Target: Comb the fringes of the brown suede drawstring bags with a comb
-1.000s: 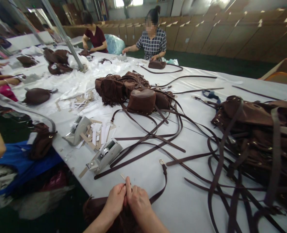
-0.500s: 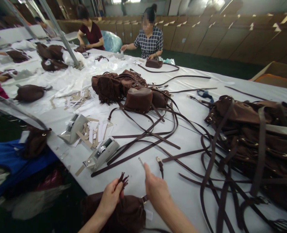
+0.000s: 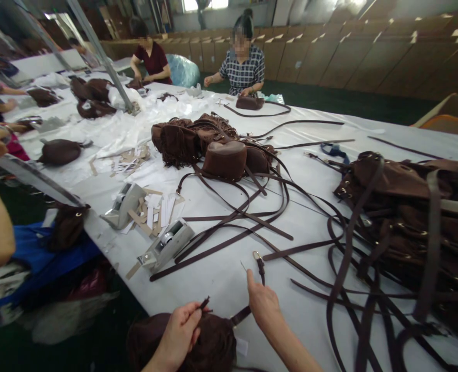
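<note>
Two hands have separated: thin brown leathery strands (image 3: pixel 205 304) are pinched by the left hand (image 3: pixel 183 329), a slender pale sliver (image 3: pixel 243 266) (material unclear) by the curled right hand (image 3: pixel 265 304). Strand control is judged one-handed. Beneath, a soft dark-brown bag (image 3: pixel 219 341) overlaps the white desk (image 3: pixel 221 268).

Left hand (image 3: pixel 183 330): pinches at the fingertips (image 3: pixel 194 307), curls lower fingers in toward the palm, tilts forward and to the right.
Left forearm (image 3: pixel 158 362): slants up and rightward from the bottom edge, bare.
Right hand (image 3: pixel 263 302): sits well apart from the left, points index finger (image 3: pixel 250 280) forward, hides most other fingers.
Right forearm (image 3: pixel 294 344): leans up and leftward, bare.
</note>
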`<state>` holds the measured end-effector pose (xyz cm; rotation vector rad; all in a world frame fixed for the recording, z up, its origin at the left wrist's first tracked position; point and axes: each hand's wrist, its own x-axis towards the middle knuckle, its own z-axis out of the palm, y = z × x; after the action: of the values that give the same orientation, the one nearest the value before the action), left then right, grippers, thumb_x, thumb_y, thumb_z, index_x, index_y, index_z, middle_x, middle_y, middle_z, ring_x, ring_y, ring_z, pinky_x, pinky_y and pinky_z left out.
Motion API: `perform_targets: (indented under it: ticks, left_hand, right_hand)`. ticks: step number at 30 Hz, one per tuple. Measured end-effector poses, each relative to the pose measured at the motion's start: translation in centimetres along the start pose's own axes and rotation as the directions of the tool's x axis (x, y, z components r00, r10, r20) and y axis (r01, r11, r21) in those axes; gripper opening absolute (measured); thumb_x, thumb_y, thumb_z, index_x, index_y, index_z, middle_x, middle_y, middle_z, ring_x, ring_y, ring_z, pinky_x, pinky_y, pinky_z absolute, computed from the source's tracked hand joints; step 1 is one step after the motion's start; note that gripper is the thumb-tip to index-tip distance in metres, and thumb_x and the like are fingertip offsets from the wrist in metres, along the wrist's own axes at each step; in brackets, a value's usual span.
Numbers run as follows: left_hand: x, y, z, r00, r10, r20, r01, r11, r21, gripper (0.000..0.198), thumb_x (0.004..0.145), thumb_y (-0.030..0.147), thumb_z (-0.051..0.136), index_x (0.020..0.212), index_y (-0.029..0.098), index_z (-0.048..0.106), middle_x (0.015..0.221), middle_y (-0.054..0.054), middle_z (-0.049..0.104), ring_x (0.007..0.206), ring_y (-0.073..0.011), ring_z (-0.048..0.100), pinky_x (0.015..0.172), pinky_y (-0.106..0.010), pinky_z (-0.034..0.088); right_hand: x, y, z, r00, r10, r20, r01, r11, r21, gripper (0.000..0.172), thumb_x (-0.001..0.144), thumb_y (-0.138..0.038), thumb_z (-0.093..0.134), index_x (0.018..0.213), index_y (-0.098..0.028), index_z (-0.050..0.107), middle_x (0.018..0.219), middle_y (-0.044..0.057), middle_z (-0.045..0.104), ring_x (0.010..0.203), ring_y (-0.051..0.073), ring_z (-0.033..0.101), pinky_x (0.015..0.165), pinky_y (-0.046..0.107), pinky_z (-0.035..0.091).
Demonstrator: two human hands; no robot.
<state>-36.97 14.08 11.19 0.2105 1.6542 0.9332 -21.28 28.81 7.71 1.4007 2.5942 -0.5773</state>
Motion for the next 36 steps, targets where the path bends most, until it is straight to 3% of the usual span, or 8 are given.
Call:
perform_targets:
  ticks: [7, 12, 16, 20, 25, 28, 31, 36]
  left_hand:
    - [1.4, -0.5, 0.1, 1.0, 0.017, -0.003, -0.017, 0.997, -0.079, 0.061, 0.063, 0.069, 0.065, 0.086, 0.012, 0.06, 0.042, 0.008, 0.039, 0.035, -0.0058, 0.028, 0.038, -0.02, 0.014]
    - [0.6, 0.2, -0.7, 0.998, -0.034, -0.046, 0.033, 0.999, -0.028, 0.084, 0.069, 0.068, 0.059, 0.128, 0.009, 0.049, 0.047, 0.008, 0.039, 0.039, -0.0097, 0.035, 0.039, -0.02, 0.022]
    - [2.8, 2.8, -4.1, 0.952, 0.302, -0.056, -0.274, 0.917, 0.29, 0.084, 0.086, 0.063, 0.046, 0.147, 0.01, 0.026, 0.099, -0.013, 0.066, 0.087, -0.0225, 0.065, 0.078, -0.033, 0.05]
    - [4.1, 3.5, -9.8, 0.815, 0.579, 0.002, -0.456, 0.641, 0.617, 0.08, 0.09, 0.065, 0.04, 0.149, 0.014, 0.024, 0.154, -0.016, 0.028, 0.142, -0.0278, 0.025, 0.118, -0.044, 0.016]
    - [0.9, -0.9, -12.3, 0.931, 0.283, 0.23, -0.36, 0.619, 0.698, 0.085, 0.074, 0.064, 0.067, 0.141, 0.017, 0.044, 0.145, -0.016, 0.044, 0.133, -0.033, 0.04, 0.113, -0.043, 0.029]
    - [-0.6, -2.7, -10.5, 0.957, 0.284, 0.054, -0.236, 0.663, 0.71, 0.043, 0.079, 0.052, 0.065, 0.112, 0.025, 0.067, 0.11, -0.009, 0.069, 0.108, -0.0303, 0.061, 0.098, -0.038, 0.044]
    - [-0.4, -2.7, -8.6, 0.959, 0.249, -0.133, -0.114, 0.772, 0.625, 0.034, 0.085, 0.049, 0.053, 0.09, 0.022, 0.072, 0.083, -0.005, 0.072, 0.086, -0.0261, 0.066, 0.084, -0.033, 0.049]
    - [0.9, -1.7, -6.9, 0.977, 0.163, -0.14, -0.106, 0.931, 0.349, 0.053, 0.082, 0.063, 0.053, 0.085, 0.013, 0.071, 0.077, -0.007, 0.072, 0.078, -0.0262, 0.066, 0.075, -0.034, 0.053]
  right_hand:
    - [-4.1, -7.6, 0.7, 0.938, -0.336, 0.082, 0.339, 0.941, -0.021, 0.066, 0.075, -0.001, 0.052, 0.14, -0.018, 0.048, 0.079, 0.007, 0.073, 0.066, 0.025, 0.071, 0.059, 0.032, 0.058]
    - [-2.0, -4.4, 1.5, 0.979, -0.128, 0.16, 0.146, 0.983, -0.107, 0.066, 0.07, 0.012, 0.041, 0.132, -0.004, 0.053, 0.074, 0.014, 0.074, 0.069, 0.029, 0.073, 0.062, 0.035, 0.058]
    - [-1.6, -2.0, 0.0, 0.988, -0.043, 0.146, 0.05, 0.998, -0.046, 0.061, 0.083, 0.003, 0.042, 0.142, -0.011, 0.042, 0.076, 0.011, 0.074, 0.072, 0.026, 0.073, 0.065, 0.032, 0.055]
    - [-4.6, -3.0, 0.9, 0.982, -0.006, 0.19, -0.014, 0.995, 0.102, 0.046, 0.095, -0.011, 0.035, 0.14, -0.012, 0.046, 0.071, 0.011, 0.073, 0.07, 0.025, 0.073, 0.063, 0.03, 0.052]
    - [-7.5, -2.0, 4.1, 0.979, 0.06, 0.196, -0.107, 0.965, 0.238, 0.048, 0.097, -0.016, 0.026, 0.14, -0.01, 0.045, 0.07, 0.009, 0.073, 0.067, 0.023, 0.072, 0.06, 0.028, 0.051]
    - [-8.0, -1.8, 4.4, 0.992, 0.071, 0.108, -0.099, 0.953, 0.285, 0.047, 0.096, -0.017, 0.026, 0.137, -0.008, 0.049, 0.064, 0.007, 0.072, 0.059, 0.022, 0.07, 0.054, 0.027, 0.05]
    - [-8.3, -3.3, 3.7, 0.987, -0.097, -0.125, 0.125, 0.962, 0.241, 0.047, 0.095, -0.015, 0.029, 0.137, -0.006, 0.048, 0.062, 0.006, 0.071, 0.051, 0.02, 0.067, 0.047, 0.026, 0.048]
    - [-8.5, -7.3, 4.3, 0.812, -0.51, -0.285, 0.498, 0.859, -0.12, 0.061, 0.074, -0.002, 0.051, 0.135, -0.003, 0.048, 0.058, 0.004, 0.063, 0.043, 0.018, 0.06, 0.043, 0.026, 0.047]
